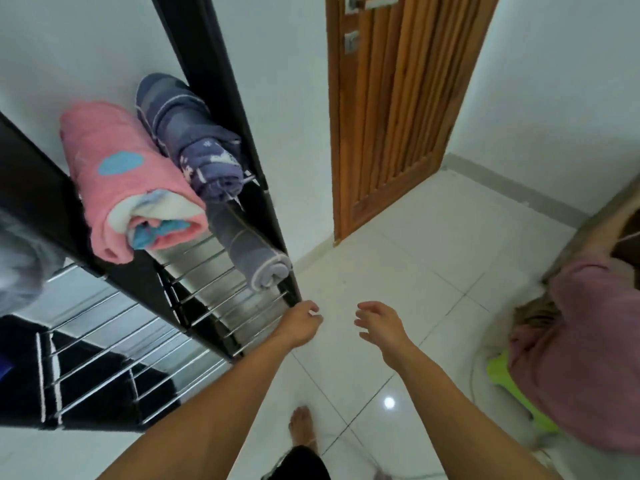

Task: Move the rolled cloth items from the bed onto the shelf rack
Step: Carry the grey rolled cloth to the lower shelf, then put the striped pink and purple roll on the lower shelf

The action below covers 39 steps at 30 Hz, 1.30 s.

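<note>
A black shelf rack (242, 109) with chrome bars stands at the left against the white wall. On its upper tier lie a pink rolled cloth (128, 181) and a purple patterned rolled cloth (194, 140) side by side. One tier lower rests a grey rolled cloth (249, 247) at the rack's right end. My left hand (301, 323) hangs just below the rack's right corner, fingers loosely curled, holding nothing. My right hand (381, 327) is beside it over the floor, fingers apart and empty. The bed is out of view.
A wooden door (398, 116) stands shut ahead. White floor tiles (398, 244) stretch between rack and door. At the right a person in a pink top (581, 348) bends low beside a green plastic stool (502, 372). My bare foot (303, 427) is below.
</note>
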Available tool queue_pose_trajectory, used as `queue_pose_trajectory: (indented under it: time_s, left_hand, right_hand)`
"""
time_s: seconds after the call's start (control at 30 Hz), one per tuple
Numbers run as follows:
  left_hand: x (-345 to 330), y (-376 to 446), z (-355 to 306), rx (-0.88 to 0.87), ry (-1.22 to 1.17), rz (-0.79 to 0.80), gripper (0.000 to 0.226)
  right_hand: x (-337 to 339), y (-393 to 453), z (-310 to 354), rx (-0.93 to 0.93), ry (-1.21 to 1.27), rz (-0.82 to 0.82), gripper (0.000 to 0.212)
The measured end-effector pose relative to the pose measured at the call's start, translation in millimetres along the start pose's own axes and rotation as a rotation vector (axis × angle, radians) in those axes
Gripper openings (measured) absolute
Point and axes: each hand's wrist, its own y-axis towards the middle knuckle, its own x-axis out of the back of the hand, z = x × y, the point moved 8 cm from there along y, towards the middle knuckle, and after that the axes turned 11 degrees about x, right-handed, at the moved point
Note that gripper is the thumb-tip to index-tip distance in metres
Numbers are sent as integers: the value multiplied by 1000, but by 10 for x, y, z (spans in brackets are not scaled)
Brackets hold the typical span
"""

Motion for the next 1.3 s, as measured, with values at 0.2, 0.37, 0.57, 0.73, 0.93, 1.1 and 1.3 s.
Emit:
queue_pose_trajectory:
  time_s: [0.2,0.37,0.57,0.73,0.93,1.1,1.3]
  left_hand:
    - [-1140,-878,-1025,-284,329,196,31]
    - [-2251,-2000,-1701,-571,446,422,14]
    - [-3749,-3261,-1365,-604,491,811,17]
    - [-4764,-4286,-713,-611,718,1010,20]
    - [-5753,-5516,-269,-686,973,1107,15]
    - [-6683,-6263,-100,-556,953,1144,10]
    - [-7598,-6767,7,-228,778,1102,27]
  right_hand:
    - [1565,-1095,-464,-60,368,-379,10]
    - [2462,-2258,-854,38,599,-709,10]
    - [2805,-4114,-1870,6,837,-1075,8]
    - [2924,-5736,-2716,-12,1038,-1442,11]
    - [2984,-7074,-3601,107,1307,-1732,14]
    - [3473,-7706,-4310,167,1444,-1814,12]
    - [4496,-8325,-4815,54,1421,-1765,18]
